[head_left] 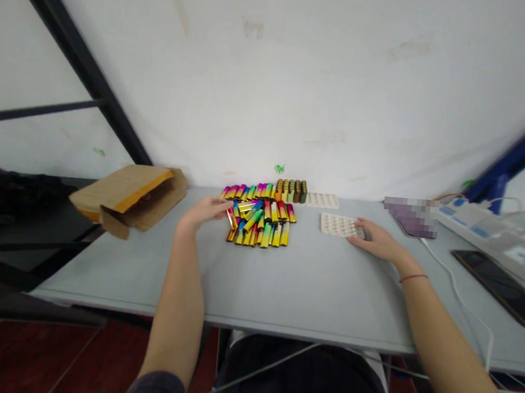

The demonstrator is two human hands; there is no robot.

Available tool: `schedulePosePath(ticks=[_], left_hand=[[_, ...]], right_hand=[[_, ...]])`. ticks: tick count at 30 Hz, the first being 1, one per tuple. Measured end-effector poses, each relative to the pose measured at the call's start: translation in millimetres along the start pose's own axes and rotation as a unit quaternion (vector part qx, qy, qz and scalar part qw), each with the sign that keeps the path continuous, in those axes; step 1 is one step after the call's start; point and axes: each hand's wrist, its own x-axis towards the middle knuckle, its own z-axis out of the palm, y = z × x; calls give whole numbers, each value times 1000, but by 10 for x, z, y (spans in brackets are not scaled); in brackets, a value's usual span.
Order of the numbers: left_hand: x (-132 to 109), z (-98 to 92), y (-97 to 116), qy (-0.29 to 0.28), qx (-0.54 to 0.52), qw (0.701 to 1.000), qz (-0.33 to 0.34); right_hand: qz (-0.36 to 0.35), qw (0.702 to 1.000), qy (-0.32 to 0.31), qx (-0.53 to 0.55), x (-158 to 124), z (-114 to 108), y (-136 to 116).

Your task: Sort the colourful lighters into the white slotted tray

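Note:
My left hand (pixel 204 211) is at the left edge of a loose pile of shiny rainbow-coloured metallic cases (pixel 260 220). Its fingers stretch toward the nearest cases; whether they touch one is unclear. To the right, my right hand (pixel 377 240) has its thumb and fingers around the right end of a white tray with rows of holes (pixel 336 225), which lies flat on the table. Behind it, near the wall, lies a second white holed tray (pixel 323 200). Just left of that, several cases stand upright in a tight block (pixel 291 190).
An open brown cardboard envelope (pixel 126 195) lies at the left. On the right are a purple phone (pixel 408 219) with a white cable, a white power strip (pixel 491 229) and a dark phone (pixel 501 285). A white wall (pixel 270 100) bounds the grey table (pixel 282 289) behind.

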Motion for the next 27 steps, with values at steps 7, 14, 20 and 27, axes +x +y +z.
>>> schedulePosePath(ticks=[7,14,20,27], left_hand=[[-70,670,394,15,-265,963,47],[-274,1366,511,-116,-436,892,-26],[-366,1545,466,-109,-434,893,-44],[-294,1598,323,-38,-410,911,-1]], right_hand=[[-2,1000,19,6,3,33,-6],[-2,1000,21,1,3,53,11],[4,1000,20,3,6,60,11],[6,1000,22,-8,9,74,34]])
